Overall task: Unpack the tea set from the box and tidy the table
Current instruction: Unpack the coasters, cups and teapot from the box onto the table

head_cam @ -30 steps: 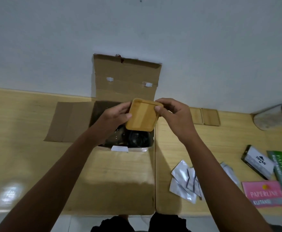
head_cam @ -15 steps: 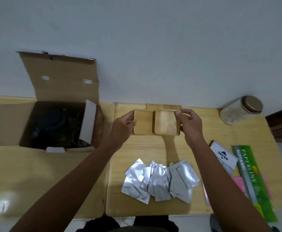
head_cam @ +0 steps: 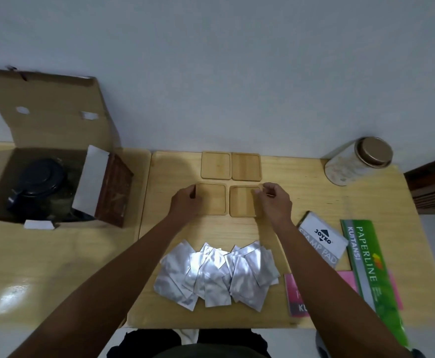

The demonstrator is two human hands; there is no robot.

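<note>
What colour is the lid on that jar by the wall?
The jar's lid is brown, seen in the head view.

Four square bamboo coasters, raised rims, rounded corners, flat on the desk in a 2x2 grid near the wall. Far left coaster and far right coaster almost touching. Near left coaster and near right coaster sit just in front, small gap between them. Cardboard box open at the desk's left, back flap upright. Inside: dark-lidded glass teapot, plus a white insert leaning against the right wall.
</note>
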